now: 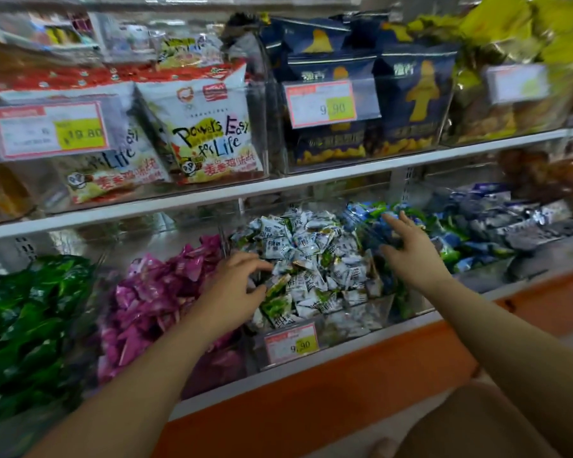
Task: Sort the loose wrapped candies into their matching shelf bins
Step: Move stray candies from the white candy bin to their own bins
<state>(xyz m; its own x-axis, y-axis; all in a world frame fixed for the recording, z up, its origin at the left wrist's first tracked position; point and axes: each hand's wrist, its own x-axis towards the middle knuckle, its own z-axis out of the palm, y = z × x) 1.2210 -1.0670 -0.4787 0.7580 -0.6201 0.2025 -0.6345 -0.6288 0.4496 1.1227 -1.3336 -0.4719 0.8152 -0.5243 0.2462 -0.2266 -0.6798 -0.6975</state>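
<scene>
Where the lower shelf carries its row of clear bins, the white-candy bin (361, 320) stands at the middle and serves as reference: heaped with white wrapped candies (315, 256) printed in black and green, a red-framed price tag (291, 343) reading 9.90 on its front wall. Left of that bin: pink candies (159, 292), piled high and just beside it; further left, green candies (30, 325). Right of that bin: blue-and-green candies (450, 239), just beside it; beyond those, dark blue and silver packets (510, 219). Left hand (235, 292): at the bin's left edge, over the border with the pink pile, fingers curled and thumb drawn in toward a white-and-green piece; blur leaves it uncertain whether the piece is pinched or only touched, so the grip cannot be told. Right hand (407, 249): at the bin's right edge, fingers straight and spread wide, holding nothing, fingertips over the blue-and-green pile. Above the bin, on the next shelf: white snack bags (209, 127) lettered "Powers Easy Life", up and to the left; navy bags (414, 100) with a yellow figure, up and to the right; yellow bags (510, 44) further right. Below the bin: an orange base panel (311, 408)
</scene>
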